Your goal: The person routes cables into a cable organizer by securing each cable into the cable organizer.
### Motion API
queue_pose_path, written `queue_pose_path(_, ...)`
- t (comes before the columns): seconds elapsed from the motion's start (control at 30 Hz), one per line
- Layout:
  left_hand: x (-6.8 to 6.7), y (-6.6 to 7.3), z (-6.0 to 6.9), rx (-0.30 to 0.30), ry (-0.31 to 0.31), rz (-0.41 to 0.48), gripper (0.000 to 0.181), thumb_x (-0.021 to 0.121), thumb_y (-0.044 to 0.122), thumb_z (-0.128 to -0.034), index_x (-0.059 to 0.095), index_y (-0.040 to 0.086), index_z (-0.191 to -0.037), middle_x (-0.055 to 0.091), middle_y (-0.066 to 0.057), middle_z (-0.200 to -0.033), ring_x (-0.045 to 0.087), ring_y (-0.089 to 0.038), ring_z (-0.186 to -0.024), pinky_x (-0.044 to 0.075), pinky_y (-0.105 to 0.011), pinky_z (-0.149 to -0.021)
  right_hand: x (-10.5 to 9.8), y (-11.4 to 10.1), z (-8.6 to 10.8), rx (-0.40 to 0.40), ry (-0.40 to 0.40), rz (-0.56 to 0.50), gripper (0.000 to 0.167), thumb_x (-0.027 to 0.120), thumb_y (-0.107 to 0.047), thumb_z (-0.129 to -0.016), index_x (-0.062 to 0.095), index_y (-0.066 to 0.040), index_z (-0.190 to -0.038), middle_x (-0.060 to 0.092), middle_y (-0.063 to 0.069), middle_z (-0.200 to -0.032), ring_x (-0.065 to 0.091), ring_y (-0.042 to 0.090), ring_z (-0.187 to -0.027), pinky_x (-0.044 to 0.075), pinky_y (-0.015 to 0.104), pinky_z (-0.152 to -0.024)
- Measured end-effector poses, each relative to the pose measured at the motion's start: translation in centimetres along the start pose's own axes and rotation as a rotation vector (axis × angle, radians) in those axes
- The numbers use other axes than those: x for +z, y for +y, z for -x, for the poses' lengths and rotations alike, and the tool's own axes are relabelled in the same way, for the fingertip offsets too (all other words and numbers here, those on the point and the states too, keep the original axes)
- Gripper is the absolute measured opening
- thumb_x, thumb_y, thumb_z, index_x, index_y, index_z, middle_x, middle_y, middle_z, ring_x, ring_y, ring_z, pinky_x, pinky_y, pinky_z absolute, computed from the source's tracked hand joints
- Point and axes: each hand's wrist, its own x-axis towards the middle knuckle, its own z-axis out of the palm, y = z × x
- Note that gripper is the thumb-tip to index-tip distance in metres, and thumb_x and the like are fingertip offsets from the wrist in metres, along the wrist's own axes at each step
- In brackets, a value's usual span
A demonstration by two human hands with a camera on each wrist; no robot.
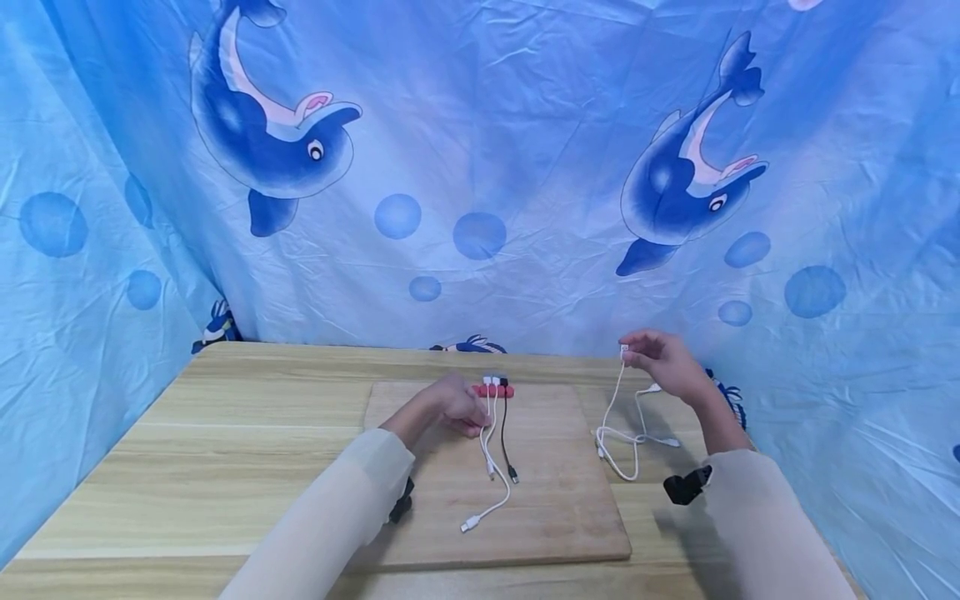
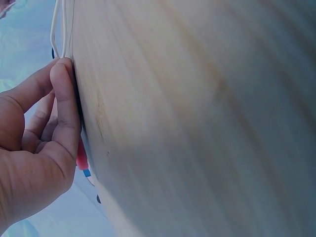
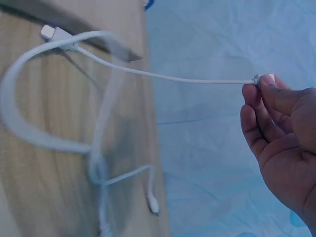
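Observation:
On the wooden board [image 1: 555, 492] a red cable holder [image 1: 511, 391] carries two white cables [image 1: 498, 493] and a black cable [image 1: 504, 433], plugs up at its far side. My left hand [image 1: 459, 405] is just left of the holder and pinches white cable between thumb and forefinger; whether one strand or both cannot be told. Raised at the right, my right hand [image 1: 667, 362] holds the white USB plug [image 1: 624, 351] of another cable between thumb and fingers. That cable's white cord [image 3: 187, 81] hangs down to a tangle with several connector ends on the table.
The light wooden table [image 1: 247, 467] runs under the board. Behind it hangs a blue curtain [image 1: 540, 167] with printed dolphins. A black wrist camera [image 1: 686, 486] sits on the right sleeve, another black one [image 1: 402, 502] on the left.

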Motion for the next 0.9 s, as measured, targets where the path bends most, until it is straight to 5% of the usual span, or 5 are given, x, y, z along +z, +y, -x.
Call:
queue_pose_path(0.13, 0.0, 0.1, 0.0, -0.001, 0.003, -0.023, 0.005, 0.076, 0.002, -0.0900, 0.074, -0.003, -0.091, 0.073, -0.013, -0.081, 0.067, -0.015, -0.064, 0.059, -0.022, -0.062, -0.6, -0.8, 0.1, -0.027, 0.018, -0.028, 0.026, 0.065, -0.010, -0.102, 0.063, 0.005, -0.123, 0.068, 0.027, -0.109, 0.070, 0.013, -0.091, 0.057, 0.019, -0.079)
queue_pose_path(0.43, 0.2, 0.0, -0.3, 0.010, -0.001, -0.013, 0.004, 0.076, -0.002, -0.0893, 0.074, -0.005, -0.091, 0.072, -0.013, -0.079, 0.066, -0.015, -0.062, 0.060, -0.023, -0.061, -1.0, -2.0, -0.2, -0.081, 0.076, -0.026, 0.026, 0.069, -0.012, -0.100, 0.066, 0.002, -0.121, 0.070, 0.025, -0.108, 0.072, 0.026, -0.094, 0.058, 0.020, -0.075)
queue_pose_path(0.67, 0.1, 0.3, 0.1, 0.016, -0.001, -0.007, 0.006, 0.076, -0.004, -0.0881, 0.074, -0.007, -0.092, 0.071, -0.013, -0.076, 0.066, -0.014, -0.061, 0.061, -0.025, -0.064, -1.2, -4.1, -0.5, -0.089, 0.088, -0.011, 0.027, 0.069, -0.014, -0.100, 0.067, -0.001, -0.124, 0.070, 0.024, -0.111, 0.072, 0.012, -0.092, 0.058, 0.019, -0.075)
queue_pose_path(0.9, -0.2, 0.6, 0.3, 0.012, 0.011, -0.014, 0.004, 0.077, -0.003, -0.0870, 0.075, -0.005, -0.089, 0.072, -0.013, -0.078, 0.066, -0.015, -0.061, 0.061, -0.024, -0.063, -1.0, -5.7, -1.0, -0.139, 0.099, 0.013, 0.025, 0.068, -0.009, -0.100, 0.066, -0.001, -0.124, 0.071, 0.022, -0.112, 0.071, 0.011, -0.094, 0.057, 0.016, -0.079)
